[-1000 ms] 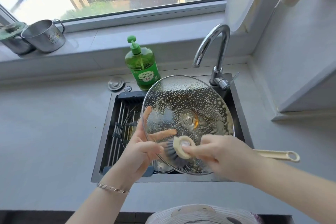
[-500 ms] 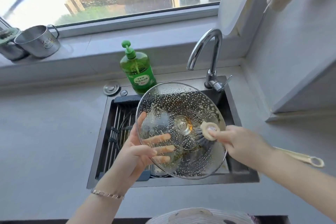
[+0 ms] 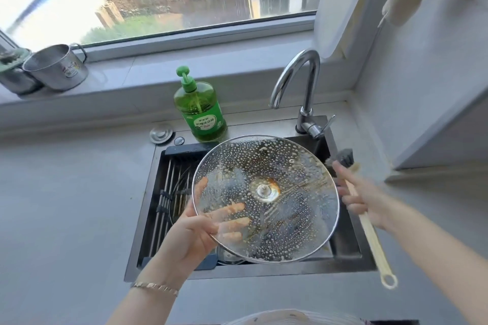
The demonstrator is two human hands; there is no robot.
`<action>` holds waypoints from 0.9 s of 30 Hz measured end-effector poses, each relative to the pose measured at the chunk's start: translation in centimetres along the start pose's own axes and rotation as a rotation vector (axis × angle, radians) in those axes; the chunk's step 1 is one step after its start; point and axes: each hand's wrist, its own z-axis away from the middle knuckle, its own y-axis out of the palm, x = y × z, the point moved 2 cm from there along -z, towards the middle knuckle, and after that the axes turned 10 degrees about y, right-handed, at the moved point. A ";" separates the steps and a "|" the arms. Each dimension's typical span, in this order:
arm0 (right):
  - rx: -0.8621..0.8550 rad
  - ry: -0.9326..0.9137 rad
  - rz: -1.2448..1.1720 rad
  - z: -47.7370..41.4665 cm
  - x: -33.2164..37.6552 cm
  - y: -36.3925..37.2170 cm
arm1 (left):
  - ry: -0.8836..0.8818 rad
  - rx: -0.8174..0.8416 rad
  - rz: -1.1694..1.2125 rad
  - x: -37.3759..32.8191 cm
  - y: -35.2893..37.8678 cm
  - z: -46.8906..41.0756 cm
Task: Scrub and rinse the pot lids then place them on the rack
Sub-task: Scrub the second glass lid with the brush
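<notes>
Glass lid [image 3: 265, 199] is up over the sink [image 3: 237, 273], tilted, underside toward me, foam all over it. Left hand [image 3: 195, 229] has it by the left rim: thumb on the near face, fingers spread flat behind the glass, pinching it between them. What's changed: half a second ago the brush [image 3: 369, 229] was scrubbing near the centre knob, now its bristles are off the glass, out past the lid's right rim over the sink's right edge. Right hand [image 3: 361, 195] is curled tight round the handle. I'd guess this side's scrub is done, so flip or rinse comes next. Nothing looks rinsed yet.

Around it: two metal mugs [image 3: 56, 67] on the sill, far left of the sink. Soap [image 3: 200, 111] just behind the sink's back edge, plug [image 3: 161, 133] beside it. Rack [image 3: 165, 192] sits in the sink's left half, under the left hand, so the drop-off is close. Tap [image 3: 303, 82] at the sink's back right corner, no water running that I can see; the brush head hangs right by it, kinda in the way.
</notes>
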 end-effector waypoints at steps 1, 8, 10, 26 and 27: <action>0.065 0.021 -0.014 0.2 -0.1 0.7 | -0.009 0.002 0.011 0.1 0.0 -0.1; 0.177 0.037 -0.056 0.7 0.1 1.5 | -0.079 0.033 0.084 0.7 -1.0 -1.5; 0.132 0.014 -0.067 0.8 0.3 1.7 | -0.106 0.044 0.041 0.7 -0.8 -1.7; -0.278 -0.369 0.073 4.8 2.0 3.2 | 0.930 0.262 -1.698 9.2 7.8 -2.2; -0.284 -0.396 0.086 5.1 2.1 3.4 | 0.996 0.233 -1.646 8.9 7.8 -2.6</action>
